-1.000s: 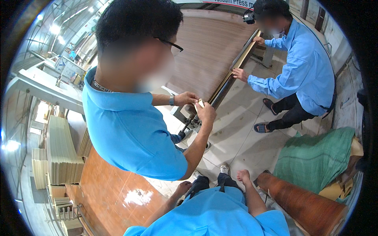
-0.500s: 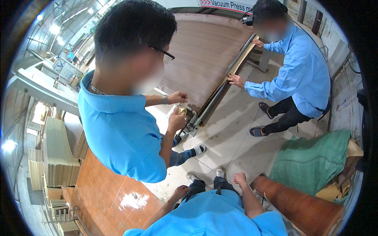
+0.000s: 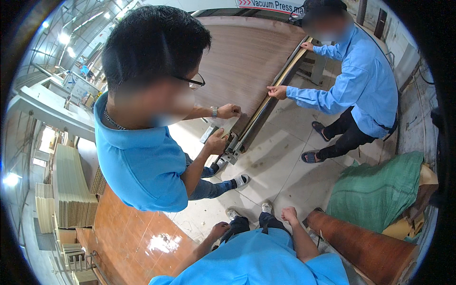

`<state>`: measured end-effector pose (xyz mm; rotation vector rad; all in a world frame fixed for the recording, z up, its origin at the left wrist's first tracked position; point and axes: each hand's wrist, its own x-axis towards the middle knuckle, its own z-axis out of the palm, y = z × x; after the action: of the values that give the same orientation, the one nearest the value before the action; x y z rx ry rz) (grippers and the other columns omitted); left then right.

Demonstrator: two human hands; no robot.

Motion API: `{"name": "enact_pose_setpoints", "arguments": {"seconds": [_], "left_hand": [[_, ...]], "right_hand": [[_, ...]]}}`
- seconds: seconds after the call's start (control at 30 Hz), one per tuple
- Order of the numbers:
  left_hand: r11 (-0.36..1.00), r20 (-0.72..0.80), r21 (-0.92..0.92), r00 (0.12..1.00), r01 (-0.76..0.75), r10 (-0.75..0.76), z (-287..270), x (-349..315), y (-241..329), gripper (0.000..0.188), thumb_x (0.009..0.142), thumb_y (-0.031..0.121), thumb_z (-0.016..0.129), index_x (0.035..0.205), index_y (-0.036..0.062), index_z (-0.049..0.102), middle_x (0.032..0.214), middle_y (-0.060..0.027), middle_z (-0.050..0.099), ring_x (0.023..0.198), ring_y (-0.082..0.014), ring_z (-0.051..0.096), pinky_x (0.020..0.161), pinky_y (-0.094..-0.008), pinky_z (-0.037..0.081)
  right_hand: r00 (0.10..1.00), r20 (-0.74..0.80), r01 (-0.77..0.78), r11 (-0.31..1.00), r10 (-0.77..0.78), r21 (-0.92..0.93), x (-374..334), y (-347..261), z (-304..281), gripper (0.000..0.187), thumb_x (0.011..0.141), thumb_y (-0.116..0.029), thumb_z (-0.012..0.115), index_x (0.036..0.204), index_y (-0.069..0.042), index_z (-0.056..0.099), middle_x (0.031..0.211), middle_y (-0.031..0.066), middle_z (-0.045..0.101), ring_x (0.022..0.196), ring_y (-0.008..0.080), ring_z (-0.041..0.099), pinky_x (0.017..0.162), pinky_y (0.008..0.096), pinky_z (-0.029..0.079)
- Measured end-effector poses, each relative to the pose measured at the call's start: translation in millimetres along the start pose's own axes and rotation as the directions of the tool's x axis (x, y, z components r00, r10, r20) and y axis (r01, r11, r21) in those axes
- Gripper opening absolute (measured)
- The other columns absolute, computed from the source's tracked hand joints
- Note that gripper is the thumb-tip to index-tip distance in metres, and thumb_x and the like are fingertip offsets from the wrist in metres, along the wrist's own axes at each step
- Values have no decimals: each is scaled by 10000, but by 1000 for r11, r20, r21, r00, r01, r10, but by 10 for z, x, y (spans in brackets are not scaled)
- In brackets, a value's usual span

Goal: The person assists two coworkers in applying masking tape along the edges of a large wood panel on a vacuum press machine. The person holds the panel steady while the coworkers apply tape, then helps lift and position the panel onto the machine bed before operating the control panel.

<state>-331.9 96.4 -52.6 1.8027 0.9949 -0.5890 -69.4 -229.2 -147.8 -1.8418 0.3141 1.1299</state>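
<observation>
My left hand [image 3: 219, 230] hangs by my left thigh with its fingers loosely curled, and nothing shows in it. Held beside my right thigh, my right hand [image 3: 289, 213] is closed in a fist, with nothing visible in it. Neither touches the press bed. On that bed lies a brown wood-grain sheet [image 3: 242, 52], edged by a metal bar and a yellowish strip [image 3: 285, 71]. A co-worker on the left holds a pale translucent strip [image 3: 229, 125] at the sheet's near corner. Another co-worker's hands [image 3: 277, 92] are at the right edge.
An orange-brown glossy panel [image 3: 128, 232] lies to my left, with stacked pale boards [image 3: 73, 185] beyond it. On my right are a brown roll [image 3: 361, 244] and a green woven sack [image 3: 375, 192]. Pale floor tiles [image 3: 270, 156] stretch ahead of my feet.
The left co-worker has leaned back slightly and brought both hands to the sheet's corner with the strip. The right co-worker's nearer hand has moved up along the edge. My hands stay put.
</observation>
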Motion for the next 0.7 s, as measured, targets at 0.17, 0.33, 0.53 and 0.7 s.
{"name": "enact_pose_setpoints", "arguments": {"seconds": [0.17, 0.33, 0.53, 0.7], "left_hand": [[998, 26, -52, 999, 22, -20, 52, 18, -32, 424, 915, 367, 708, 1173, 30, 722, 1032, -131, 755, 907, -208, 712, 819, -350, 557], [998, 49, -28, 997, 57, -55, 63, -67, 54, 433, 955, 316, 697, 1227, -21, 677, 1111, -147, 738, 1012, -220, 701, 904, -356, 546], [997, 8, -62, 999, 46, -46, 117, -130, -36, 454, 906, 356, 733, 1203, 13, 707, 1022, -131, 750, 905, -201, 695, 803, -347, 547], [996, -11, -84, 1000, 25, -26, 207, -60, -151, 461, 881, 378, 745, 1180, 27, 727, 973, -117, 757, 847, -187, 692, 748, -337, 547]], "right_hand": [[999, -51, -11, 997, 15, 72, -14, 27, -35, 187, 909, -191, 659, 811, -32, 656, 698, 81, 660, 575, 187, 668, 494, 323, 549], [999, -40, 17, 1000, -17, -9, 62, 78, -67, 174, 906, -186, 661, 843, -23, 657, 702, 85, 658, 578, 187, 660, 505, 323, 551], [1000, -17, 6, 1000, -7, -15, 69, 89, -57, 186, 911, -189, 659, 861, -9, 659, 714, 92, 664, 587, 196, 663, 517, 331, 558], [999, -48, -16, 999, 15, -36, -29, -7, -126, 208, 919, -187, 659, 853, 9, 674, 730, 109, 678, 604, 203, 677, 521, 340, 563]]}}
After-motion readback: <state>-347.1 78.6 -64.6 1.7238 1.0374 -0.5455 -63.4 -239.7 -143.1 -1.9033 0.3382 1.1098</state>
